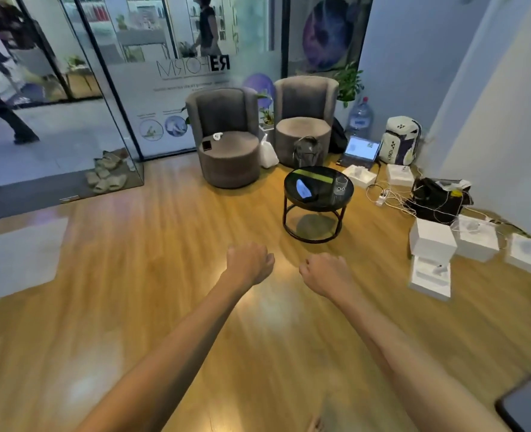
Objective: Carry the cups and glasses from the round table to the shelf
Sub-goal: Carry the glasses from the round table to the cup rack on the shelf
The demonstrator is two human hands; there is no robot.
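Note:
A small round table (292, 182) with a black glossy top and black metal legs stands on the wooden floor ahead of me. One clear glass (340, 185) stands near its right edge. Both my arms reach forward over the floor, well short of the table. My left hand (249, 261) is curled into a loose fist with nothing in it. My right hand (326, 272) is also closed and holds nothing. No shelf is in view.
Two grey armchairs (229, 141) (304, 120) stand behind the table by a glass wall. White boxes (432, 241), cables, a laptop (359, 151), bags and a water bottle (359, 116) crowd the floor at right. Sandals (106, 176) lie by the glass door at left.

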